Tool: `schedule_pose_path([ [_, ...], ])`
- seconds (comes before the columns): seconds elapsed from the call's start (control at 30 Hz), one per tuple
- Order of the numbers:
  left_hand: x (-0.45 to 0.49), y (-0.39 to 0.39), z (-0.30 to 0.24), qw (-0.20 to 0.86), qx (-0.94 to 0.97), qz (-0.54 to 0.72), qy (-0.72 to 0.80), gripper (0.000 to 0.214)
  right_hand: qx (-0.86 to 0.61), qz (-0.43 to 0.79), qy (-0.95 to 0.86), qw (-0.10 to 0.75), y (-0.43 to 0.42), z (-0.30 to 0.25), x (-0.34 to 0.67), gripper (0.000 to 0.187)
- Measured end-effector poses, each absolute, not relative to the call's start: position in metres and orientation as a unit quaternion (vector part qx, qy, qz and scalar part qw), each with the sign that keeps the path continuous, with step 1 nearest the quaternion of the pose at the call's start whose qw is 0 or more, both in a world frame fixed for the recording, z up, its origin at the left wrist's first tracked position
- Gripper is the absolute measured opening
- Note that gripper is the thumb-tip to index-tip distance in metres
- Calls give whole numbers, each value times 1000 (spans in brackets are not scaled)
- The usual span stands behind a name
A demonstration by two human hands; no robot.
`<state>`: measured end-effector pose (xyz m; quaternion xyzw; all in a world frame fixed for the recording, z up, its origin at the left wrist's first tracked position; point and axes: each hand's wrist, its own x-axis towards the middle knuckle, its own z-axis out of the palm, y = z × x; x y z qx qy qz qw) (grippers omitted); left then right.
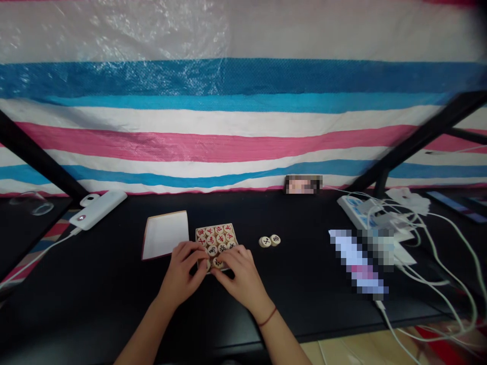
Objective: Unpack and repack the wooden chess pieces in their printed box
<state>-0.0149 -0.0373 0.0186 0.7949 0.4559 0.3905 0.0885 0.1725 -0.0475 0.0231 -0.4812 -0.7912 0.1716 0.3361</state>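
Observation:
A shallow box (235, 232) of round Chinese chess pieces stands on the black table. Its back rows show red characters and its front rows black ones. My left hand (186, 263) is at the box's front left corner, thumb and forefinger closed around a piece (208, 264) that they partly cover. At the front right, my right hand (240, 274) has thumb and fingers closed about another black-marked piece (217, 262). The fingers hide some front pieces. Right of the box lie further Chinese chess pieces (265, 242), seemingly stacked, touching one (275, 240) beside them.
A white box lid (166, 234) lies open side up, left of the box. Far left is a white device (99, 210) on a cable. To the right are a blurred phone (357, 261) and a power strip (352, 210) with tangled white cables. Striped sheeting (213, 147) hangs behind.

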Motion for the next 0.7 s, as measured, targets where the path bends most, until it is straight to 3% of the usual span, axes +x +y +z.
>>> schedule_pose_path([
  [0.7, -14, -36, 18, 120, 808, 381, 434, 15, -487, 154, -790, 338, -49, 25, 173, 7],
])
